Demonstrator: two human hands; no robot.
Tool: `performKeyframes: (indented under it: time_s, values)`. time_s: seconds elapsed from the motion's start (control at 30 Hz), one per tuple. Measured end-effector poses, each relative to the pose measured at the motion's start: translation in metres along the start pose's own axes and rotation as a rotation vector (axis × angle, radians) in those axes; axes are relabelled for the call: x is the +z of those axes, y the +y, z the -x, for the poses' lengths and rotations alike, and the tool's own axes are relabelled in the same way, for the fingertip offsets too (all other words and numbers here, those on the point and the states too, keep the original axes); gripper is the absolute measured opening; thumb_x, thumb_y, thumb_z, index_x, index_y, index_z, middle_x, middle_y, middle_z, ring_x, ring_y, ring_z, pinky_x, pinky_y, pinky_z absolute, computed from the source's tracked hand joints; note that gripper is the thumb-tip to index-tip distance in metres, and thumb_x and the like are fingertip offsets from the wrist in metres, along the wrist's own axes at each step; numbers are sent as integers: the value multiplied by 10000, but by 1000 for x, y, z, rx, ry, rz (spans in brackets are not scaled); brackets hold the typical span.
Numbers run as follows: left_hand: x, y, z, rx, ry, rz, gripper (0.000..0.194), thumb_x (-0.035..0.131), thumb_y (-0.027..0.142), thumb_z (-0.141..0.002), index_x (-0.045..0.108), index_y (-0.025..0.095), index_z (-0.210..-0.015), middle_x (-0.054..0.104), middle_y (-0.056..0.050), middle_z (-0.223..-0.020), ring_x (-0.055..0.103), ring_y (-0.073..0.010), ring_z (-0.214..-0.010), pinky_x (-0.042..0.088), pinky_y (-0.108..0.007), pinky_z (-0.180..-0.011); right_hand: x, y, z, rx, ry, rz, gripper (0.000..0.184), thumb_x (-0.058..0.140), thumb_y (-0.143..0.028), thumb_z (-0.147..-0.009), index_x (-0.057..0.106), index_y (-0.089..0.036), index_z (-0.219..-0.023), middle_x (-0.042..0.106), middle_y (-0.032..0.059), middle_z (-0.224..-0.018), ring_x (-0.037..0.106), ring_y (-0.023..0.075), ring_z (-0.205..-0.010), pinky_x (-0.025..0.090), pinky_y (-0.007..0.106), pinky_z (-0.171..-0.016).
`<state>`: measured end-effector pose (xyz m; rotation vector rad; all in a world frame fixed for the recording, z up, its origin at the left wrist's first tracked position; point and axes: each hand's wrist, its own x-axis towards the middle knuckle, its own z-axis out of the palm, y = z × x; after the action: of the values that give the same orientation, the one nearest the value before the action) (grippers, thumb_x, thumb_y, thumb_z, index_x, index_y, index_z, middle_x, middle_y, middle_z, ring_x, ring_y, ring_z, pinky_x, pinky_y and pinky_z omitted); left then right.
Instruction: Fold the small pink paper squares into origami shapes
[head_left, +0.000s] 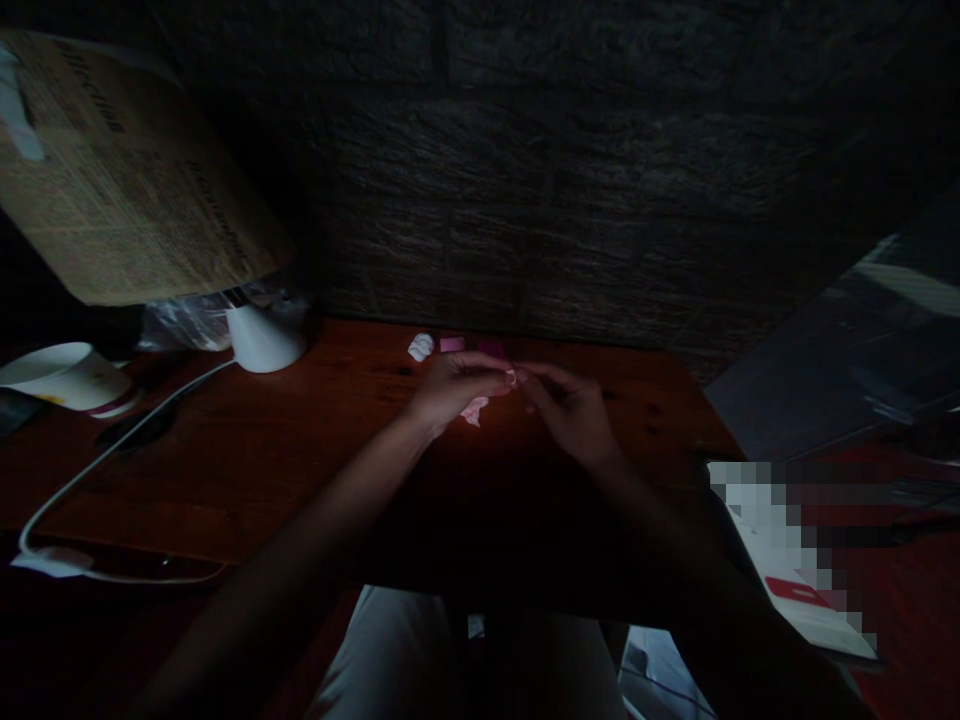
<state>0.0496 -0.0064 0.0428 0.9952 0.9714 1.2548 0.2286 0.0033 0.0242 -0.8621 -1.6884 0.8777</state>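
Note:
Over the wooden table, my left hand (448,388) and my right hand (579,412) meet at the fingertips. Pinched between them is a small pale piece (512,377), too small and dim to name. Below my left fingers shows a crumpled light-pink piece (474,411), like paper or thin cloth; I cannot tell whether it hangs from the hand or lies on the table. Just behind my hands are a white crumpled wad (421,347), a small pink block (452,344) and a dark magenta piece (493,348), partly covered by the left hand.
A lamp with a newsprint-patterned shade (142,180) and white base (264,338) stands at the left of the table (300,440). Beside it are a paper cup (71,378) and a white cable (127,445). A dark brick-patterned wall (480,180) rises behind.

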Motion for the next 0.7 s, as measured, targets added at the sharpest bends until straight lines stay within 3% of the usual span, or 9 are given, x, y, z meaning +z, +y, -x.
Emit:
performKeyframes:
  time_s: [0.1,0.3,0.47,0.6,0.7]
  values:
    - [2,2,1,-41,8,76,181,901,127,-609,783,139,-746,786,-61,-756,734,-127,-675,602,-231,-723,-1,-1,0,-27,-13,30,226,672,-384,-912,802,-247,-1035,749,49,-1006,652,120,-630,558,270,-591]
    - [3,7,3,-97,-49,132,168,866,67,-681,782,112,-818,800,-75,-839,762,-147,-802,595,-303,-937,-4,-2,-2,-20,-8,20,244,667,-422,-910,801,-233,-988,751,60,-1013,678,144,-686,565,266,-591]
    - [0,2,1,-17,-12,-28,225,922,168,-653,789,142,-833,779,-56,-787,746,-155,-734,607,-296,-790,-3,-1,-1,-4,11,108,262,636,-414,-923,783,-216,-1012,782,47,-914,666,135,-573,537,270,-578]
    - [0,-2,1,68,26,-124,159,893,211,-674,802,172,-798,738,-38,-680,701,-156,-645,551,-249,-605,-1,-3,0,18,23,89,261,641,-412,-908,783,-223,-1018,797,36,-879,674,147,-560,538,274,-566]
    - [2,-3,2,90,33,-157,92,866,177,-690,796,167,-749,732,-39,-671,680,-137,-622,525,-230,-593,0,-3,1,10,35,86,241,665,-398,-891,796,-229,-1002,798,42,-919,667,145,-567,537,274,-558]
